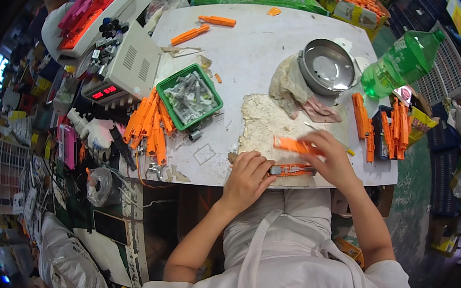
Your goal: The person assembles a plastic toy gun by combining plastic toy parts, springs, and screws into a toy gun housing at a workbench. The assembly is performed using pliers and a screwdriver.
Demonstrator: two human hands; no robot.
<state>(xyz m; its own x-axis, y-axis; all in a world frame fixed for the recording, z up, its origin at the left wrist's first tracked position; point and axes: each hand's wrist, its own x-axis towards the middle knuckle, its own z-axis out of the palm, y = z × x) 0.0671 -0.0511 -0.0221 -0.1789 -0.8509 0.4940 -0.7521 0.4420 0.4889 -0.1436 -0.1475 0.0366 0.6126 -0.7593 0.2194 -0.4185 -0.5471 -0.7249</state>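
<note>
My left hand (246, 175) rests near the table's front edge, fingers curled on the left end of an open orange cutter body with grey metal inside (290, 169). My right hand (330, 158) sits at the other end of that body and pinches a flat orange cover piece (293, 145) just above it. Both pieces lie over a worn, chipped patch of the white table (264, 43).
A green tray of grey metal parts (190, 96) has a pile of orange cutters (149, 125) to its left. More orange cutters (393, 128) stand at the right edge, near a metal bowl (326, 67), a green bottle (400, 62) and a rag. A white power supply (120, 71) sits far left.
</note>
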